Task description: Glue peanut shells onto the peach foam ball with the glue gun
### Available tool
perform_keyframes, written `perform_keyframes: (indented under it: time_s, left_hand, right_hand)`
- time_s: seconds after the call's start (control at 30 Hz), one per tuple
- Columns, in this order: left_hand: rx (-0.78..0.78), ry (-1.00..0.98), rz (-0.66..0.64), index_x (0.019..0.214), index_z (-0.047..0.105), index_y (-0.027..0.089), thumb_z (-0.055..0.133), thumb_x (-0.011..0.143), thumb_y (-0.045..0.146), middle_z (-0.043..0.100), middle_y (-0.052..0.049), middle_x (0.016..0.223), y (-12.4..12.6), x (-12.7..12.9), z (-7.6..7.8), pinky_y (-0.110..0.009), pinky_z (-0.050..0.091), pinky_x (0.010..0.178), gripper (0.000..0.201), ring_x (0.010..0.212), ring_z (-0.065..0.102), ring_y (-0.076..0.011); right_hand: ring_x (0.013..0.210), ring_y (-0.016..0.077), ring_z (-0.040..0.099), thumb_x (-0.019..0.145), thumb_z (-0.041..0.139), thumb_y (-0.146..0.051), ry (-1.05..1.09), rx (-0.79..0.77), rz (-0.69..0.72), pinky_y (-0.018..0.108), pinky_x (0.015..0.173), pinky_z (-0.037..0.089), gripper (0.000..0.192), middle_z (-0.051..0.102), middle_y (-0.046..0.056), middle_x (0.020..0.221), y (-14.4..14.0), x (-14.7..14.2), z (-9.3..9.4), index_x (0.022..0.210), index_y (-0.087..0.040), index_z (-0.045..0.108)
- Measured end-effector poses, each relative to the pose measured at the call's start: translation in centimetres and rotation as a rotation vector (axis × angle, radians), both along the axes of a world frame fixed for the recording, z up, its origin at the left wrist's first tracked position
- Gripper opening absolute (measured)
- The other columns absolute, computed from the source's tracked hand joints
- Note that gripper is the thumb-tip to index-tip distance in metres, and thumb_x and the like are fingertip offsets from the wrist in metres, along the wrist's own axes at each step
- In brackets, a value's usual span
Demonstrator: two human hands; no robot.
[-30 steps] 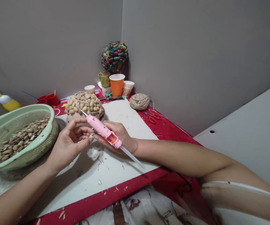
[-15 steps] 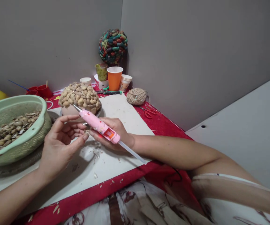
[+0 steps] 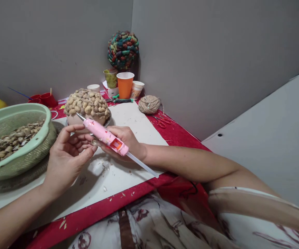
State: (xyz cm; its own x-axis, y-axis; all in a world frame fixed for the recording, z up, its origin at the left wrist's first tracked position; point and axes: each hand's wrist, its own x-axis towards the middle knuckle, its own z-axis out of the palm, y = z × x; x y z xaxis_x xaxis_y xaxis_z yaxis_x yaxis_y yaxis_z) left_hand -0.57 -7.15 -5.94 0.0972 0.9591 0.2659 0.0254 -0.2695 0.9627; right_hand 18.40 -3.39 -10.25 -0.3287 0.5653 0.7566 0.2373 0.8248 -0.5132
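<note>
From the head camera, the right hand (image 3: 124, 138) is wrapping its fingers firmly round a pink glue gun (image 3: 105, 136), clamping the body from below. The gun's long axis is running from about ten o'clock, where the metal nozzle points toward the shell-covered ball (image 3: 87, 106), down to four o'clock, where the clear glue stick (image 3: 142, 165) is trailing out behind the wrist. The left hand (image 3: 67, 155) is sitting at about eight o'clock from the gun, fingers curled loosely and not closed tight; thumb and fingertips seem to be pinching a small shell (image 3: 94, 142) just under the gun's barrel, though it is too small to be sure. That shell is lying nearer the left hand, touching or almost touching the right one.

At nine o'clock a green colander (image 3: 22, 157) of shells is resting on the white board (image 3: 136, 122). Further back, at twelve o'clock, an orange cup (image 3: 124, 85) and a painted ball (image 3: 122, 50) are standing; a twine ball (image 3: 149, 104) is lying at one o'clock.
</note>
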Motion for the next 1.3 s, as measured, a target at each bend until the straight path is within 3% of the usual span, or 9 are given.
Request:
perform_keyframes:
  time_s: [0.2,0.37,0.53,0.7,0.77,0.87,1.07,1.3]
  left_hand:
    - [0.038,0.072,-0.003,0.115,0.060,0.029,0.083,0.070,0.014,0.070,0.003,0.094,-0.1,0.0,0.2,-0.028,0.058,0.087,0.052,0.090,0.069,-0.0153]
    - [-0.027,0.028,-0.051,0.110,0.060,0.029,0.084,0.068,0.014,0.069,0.004,0.090,0.0,0.0,0.4,-0.026,0.058,0.078,0.050,0.084,0.068,-0.0149]
    - [-0.068,-0.021,-0.111,0.110,0.063,0.029,0.086,0.068,0.012,0.069,0.005,0.084,0.3,-0.1,0.6,-0.021,0.057,0.075,0.051,0.077,0.065,-0.0111]
    - [-0.091,-0.039,-0.162,0.112,0.064,0.028,0.086,0.074,0.014,0.069,0.005,0.086,0.6,-0.5,0.4,-0.017,0.056,0.075,0.046,0.080,0.065,-0.0094]
    - [-0.092,-0.032,-0.167,0.112,0.064,0.028,0.084,0.076,0.015,0.069,0.004,0.087,0.6,-0.6,0.5,-0.017,0.056,0.075,0.044,0.081,0.065,-0.0096]
    - [-0.039,0.014,-0.147,0.113,0.064,0.028,0.083,0.076,0.013,0.070,0.004,0.087,0.5,-0.7,0.6,-0.018,0.057,0.076,0.044,0.082,0.065,-0.0106]
    - [0.107,0.104,-0.103,0.113,0.061,0.027,0.081,0.072,0.008,0.071,0.004,0.087,0.4,-0.6,0.6,-0.023,0.058,0.079,0.049,0.082,0.068,-0.0130]
    - [0.057,0.019,-0.119,0.105,0.057,0.025,0.080,0.075,0.010,0.070,0.005,0.082,0.3,-0.5,0.7,-0.019,0.057,0.074,0.041,0.077,0.066,-0.0102]
  right_hand:
    - [0.075,0.0138,0.061,0.099,0.059,-0.038,-0.023,0.030,0.089,0.026,0.072,0.050,0.024,0.065,0.003,0.083,0.1,0.2,0.0,0.085,-0.018,0.056]
    - [0.071,0.0139,0.059,0.092,0.062,-0.028,0.042,0.024,0.112,0.026,0.069,0.049,0.015,0.062,0.001,0.078,-0.1,0.2,0.0,0.083,-0.019,0.055]
    - [0.066,0.0115,0.053,0.090,0.065,-0.029,0.107,-0.221,0.141,0.025,0.065,0.047,0.015,0.057,-0.001,0.075,-0.5,0.1,0.6,0.084,-0.017,0.058]
    - [0.057,0.0100,0.045,0.089,0.067,-0.029,0.173,-0.511,0.237,0.024,0.055,0.040,0.025,0.050,-0.004,0.065,-1.0,0.3,1.5,0.072,-0.018,0.052]
    - [0.058,0.0101,0.046,0.090,0.067,-0.030,0.152,-0.542,0.239,0.024,0.054,0.039,0.028,0.050,-0.004,0.064,-1.0,0.4,1.6,0.070,-0.018,0.052]
    - [0.061,0.0100,0.047,0.090,0.069,-0.035,0.151,-0.455,0.214,0.023,0.057,0.041,0.026,0.053,-0.003,0.068,-0.9,0.3,1.1,0.077,-0.017,0.056]
    - [0.064,0.0113,0.055,0.092,0.069,-0.031,0.110,-0.116,0.164,0.023,0.063,0.046,0.019,0.060,0.001,0.075,-0.4,0.0,0.2,0.085,-0.014,0.063]
    - [0.061,0.0105,0.053,0.094,0.070,-0.034,0.114,-0.020,0.139,0.023,0.060,0.046,0.025,0.059,-0.001,0.071,-0.3,-0.1,0.3,0.079,-0.015,0.061]
